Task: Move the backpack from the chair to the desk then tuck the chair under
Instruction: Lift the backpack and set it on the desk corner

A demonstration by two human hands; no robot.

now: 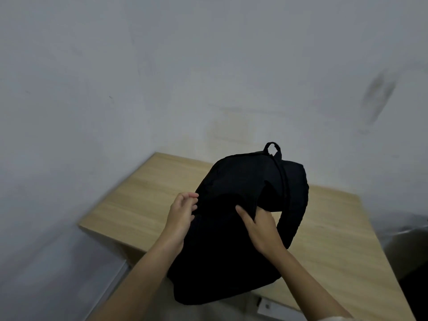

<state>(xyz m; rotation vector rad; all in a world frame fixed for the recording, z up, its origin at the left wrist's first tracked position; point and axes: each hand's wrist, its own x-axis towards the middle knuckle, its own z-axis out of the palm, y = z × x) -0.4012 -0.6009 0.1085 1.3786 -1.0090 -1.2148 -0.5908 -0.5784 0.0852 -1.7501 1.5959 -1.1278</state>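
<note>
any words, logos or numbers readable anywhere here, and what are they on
None can be read.
Backpack: plain black fabric, no logo or label visible on the side facing the camera.
Desk: bare wood grain, no print.
Wall: only smudges and marks, no writing.
Small white object below the desk edge: it has a dark dot, too small and blurred to tell whether it carries any text.
</note>
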